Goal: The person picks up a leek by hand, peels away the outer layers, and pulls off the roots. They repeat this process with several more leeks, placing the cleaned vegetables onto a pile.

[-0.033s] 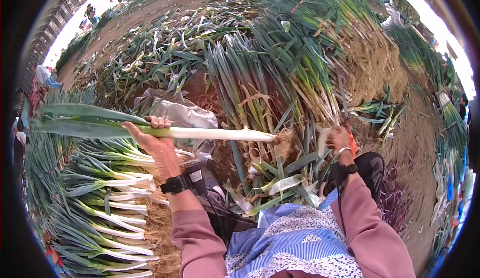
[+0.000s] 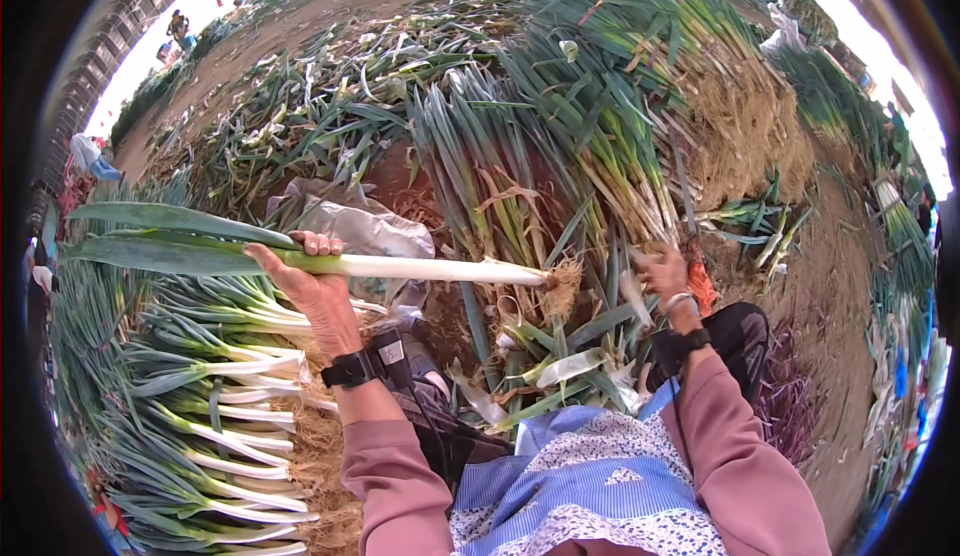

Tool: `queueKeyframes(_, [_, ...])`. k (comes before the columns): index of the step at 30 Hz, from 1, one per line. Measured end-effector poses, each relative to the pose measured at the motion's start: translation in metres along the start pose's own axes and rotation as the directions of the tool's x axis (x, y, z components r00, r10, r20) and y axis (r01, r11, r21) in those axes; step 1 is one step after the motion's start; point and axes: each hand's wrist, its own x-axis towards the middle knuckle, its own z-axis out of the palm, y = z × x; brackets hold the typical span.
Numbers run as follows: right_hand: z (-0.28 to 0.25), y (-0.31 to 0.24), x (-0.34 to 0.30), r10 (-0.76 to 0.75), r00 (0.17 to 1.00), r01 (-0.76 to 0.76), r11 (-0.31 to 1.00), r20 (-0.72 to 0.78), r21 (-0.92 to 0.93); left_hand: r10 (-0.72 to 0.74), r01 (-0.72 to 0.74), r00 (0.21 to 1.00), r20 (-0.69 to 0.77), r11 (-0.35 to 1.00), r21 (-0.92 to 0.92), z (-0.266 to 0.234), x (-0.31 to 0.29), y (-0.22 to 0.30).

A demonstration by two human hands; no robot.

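My left hand (image 2: 310, 271) is closed round a leek (image 2: 430, 268), where its green leaves meet the white shank. The leek lies level across my front, leaves to the left, its tuft of roots (image 2: 563, 286) to the right. Right of those roots is my right hand (image 2: 665, 274), its fingers apart and smeared by motion. A blurred pale strip of leek skin (image 2: 633, 298) hangs just below its fingertips; they seem not to grip it. A row of clean white leeks (image 2: 250, 411) lies at my left, roots toward me.
Unpeeled leeks (image 2: 485, 176) lie in front, beside a large heap with straw-coloured roots (image 2: 745, 136). Peeled leaves (image 2: 575, 366) litter the ground by my knees. A blade with an orange-wrapped handle (image 2: 698, 276) stands beyond my right hand. A whitish sack (image 2: 350, 221) lies ahead.
My right hand has shifted slightly left and up, and its fingers have spread. The pale strip has moved a little left and down. The left hand and its leek are nearly still.
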Motion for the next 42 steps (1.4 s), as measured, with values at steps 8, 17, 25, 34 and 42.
queueKeyframes(8, [0.116,-0.095,-0.071,-0.509,0.634,0.746,0.599,0.582,-0.29,0.004,-0.005,0.995,0.104,1.0,0.002,-0.001,0.001,-0.021])
queueKeyframes(17, [0.111,-0.11,-0.086,-0.623,0.615,0.786,0.529,0.484,-0.319,0.006,0.053,0.956,-0.294,0.98,0.192,0.028,-0.031,-0.069])
queueKeyframes(25, [0.124,-0.099,-0.081,-0.688,0.5,0.865,0.419,0.526,-0.276,-0.096,0.118,0.935,-0.341,0.992,0.042,0.006,-0.023,-0.085])
queueKeyframes(34, [0.138,-0.096,-0.078,-0.814,0.393,0.886,0.21,0.428,-0.413,-0.032,0.072,0.916,-0.401,0.994,0.085,0.014,-0.021,-0.089])
queueKeyframes(42, [0.158,-0.085,-0.049,-0.383,0.919,0.377,0.775,0.098,-0.507,-0.118,0.113,0.989,0.084,0.991,0.066,0.037,-0.043,-0.08])
